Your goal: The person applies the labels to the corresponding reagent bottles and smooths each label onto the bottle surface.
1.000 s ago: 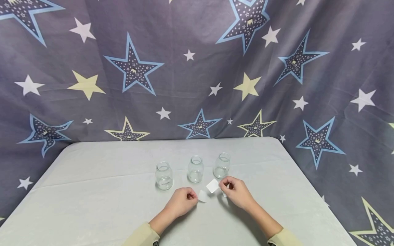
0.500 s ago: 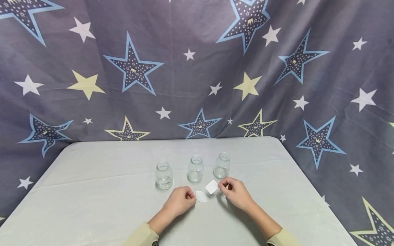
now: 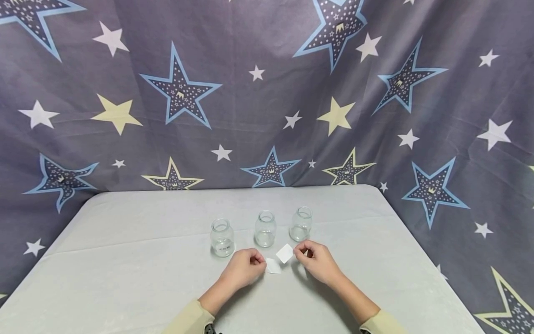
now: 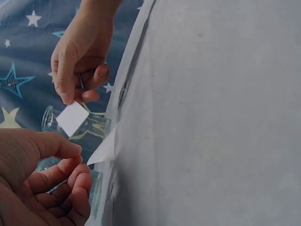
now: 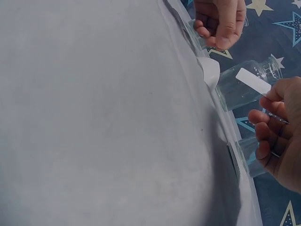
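My right hand [image 3: 319, 262] pinches a small white square label [image 3: 285, 253] by one corner between thumb and index finger. The label hangs above the table in front of the middle and right jars. A second white piece of paper [image 3: 273, 266], curled up in the right wrist view, rests on the table beside my left fingertips. My left hand [image 3: 245, 267] has its fingers loosely curled; in the right wrist view a gap separates them from that paper. Three clear glass jars stand behind the hands: left [image 3: 222, 237], middle [image 3: 265, 229] and right [image 3: 301, 225]. The left one bears small dark print low down.
A pale cloth covers the table [image 3: 133, 269]. Behind and to the sides hangs a dark curtain [image 3: 233, 111] with stars. All three jars are lidless and close to my hands.
My left fingers have come away from the curled paper, which now lies beside them. The right hand and its label have shifted slightly left. The jars have not moved.
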`<state>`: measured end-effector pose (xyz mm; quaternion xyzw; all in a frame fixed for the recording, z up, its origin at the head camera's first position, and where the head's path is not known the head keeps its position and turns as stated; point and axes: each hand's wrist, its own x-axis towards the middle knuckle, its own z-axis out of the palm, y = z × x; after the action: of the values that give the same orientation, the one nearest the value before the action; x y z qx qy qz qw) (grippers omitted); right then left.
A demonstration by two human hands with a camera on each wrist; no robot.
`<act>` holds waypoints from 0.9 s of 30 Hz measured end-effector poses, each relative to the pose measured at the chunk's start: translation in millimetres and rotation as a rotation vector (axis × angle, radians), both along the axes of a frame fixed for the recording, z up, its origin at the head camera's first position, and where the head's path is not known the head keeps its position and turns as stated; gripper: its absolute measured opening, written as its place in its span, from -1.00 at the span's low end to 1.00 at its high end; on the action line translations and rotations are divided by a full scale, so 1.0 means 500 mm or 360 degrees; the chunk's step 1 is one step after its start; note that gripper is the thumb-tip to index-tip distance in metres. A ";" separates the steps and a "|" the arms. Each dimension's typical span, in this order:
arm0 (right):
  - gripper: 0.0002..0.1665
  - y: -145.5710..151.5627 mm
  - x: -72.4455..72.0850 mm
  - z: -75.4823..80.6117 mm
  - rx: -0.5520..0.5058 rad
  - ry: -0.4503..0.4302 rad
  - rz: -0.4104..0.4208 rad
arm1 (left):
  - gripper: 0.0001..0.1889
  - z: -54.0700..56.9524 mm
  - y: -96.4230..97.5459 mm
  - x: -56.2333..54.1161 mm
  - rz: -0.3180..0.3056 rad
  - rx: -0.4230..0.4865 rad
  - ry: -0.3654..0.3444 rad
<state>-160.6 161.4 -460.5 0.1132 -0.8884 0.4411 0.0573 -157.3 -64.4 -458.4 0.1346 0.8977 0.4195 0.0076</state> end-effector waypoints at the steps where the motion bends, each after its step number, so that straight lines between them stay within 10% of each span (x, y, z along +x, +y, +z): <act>1: -0.95 -0.002 0.001 0.001 -0.0002 0.0006 0.0000 | -0.96 0.001 0.001 -0.001 -0.0004 0.0017 -0.0004; 27: -0.92 -0.050 0.008 0.004 0.0025 0.0323 -0.0108 | -0.92 0.031 0.045 -0.006 -0.0047 0.0340 0.0030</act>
<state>-156.5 136.3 -458.3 0.1275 -0.8848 0.4183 0.1609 -160.1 -42.0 -443.1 0.1518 0.8458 0.5114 -0.0091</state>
